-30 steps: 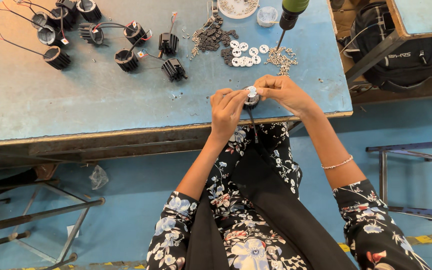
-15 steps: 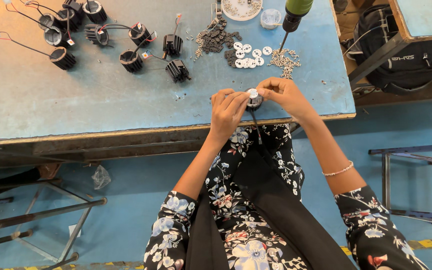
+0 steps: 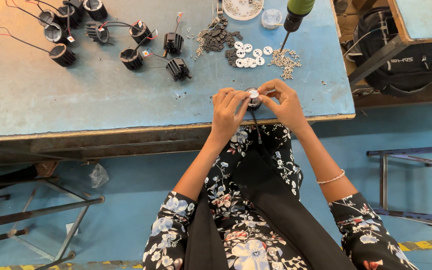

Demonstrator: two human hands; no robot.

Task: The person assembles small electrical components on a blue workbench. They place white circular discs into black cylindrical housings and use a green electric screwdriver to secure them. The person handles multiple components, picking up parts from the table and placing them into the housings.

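At the near edge of the blue table (image 3: 101, 105), a small black round part (image 3: 253, 98) is held between both hands, just above the table top. The left hand (image 3: 227, 115) is closed on the part from its left side, with the fingertips (image 3: 240, 96) pressed against its rim. The right hand (image 3: 287, 104) is closed on the same part from the right, its thumb and forefinger pinched at the top edge. A white disc (image 3: 254, 93) is seated on top of the part and shows in the gap between the 2 hands. A thin dark wire (image 3: 256, 127) hangs from the part down over the table edge, toward the lap.

Beyond the hands, near the far right of the table, a heap of small screws (image 3: 285, 60) is seen, and just beside it to the left a cluster of loose white discs (image 3: 250, 56). A pile of small dark pieces (image 3: 217, 39) lies further left. The tip of a screwdriver with a green body (image 3: 294, 15) points down at the screws. Several black ribbed housings with wires (image 3: 131, 57) are spread over the far left of the table, well apart from the hands. A thin bracelet (image 3: 332, 178) is worn on the right wrist.
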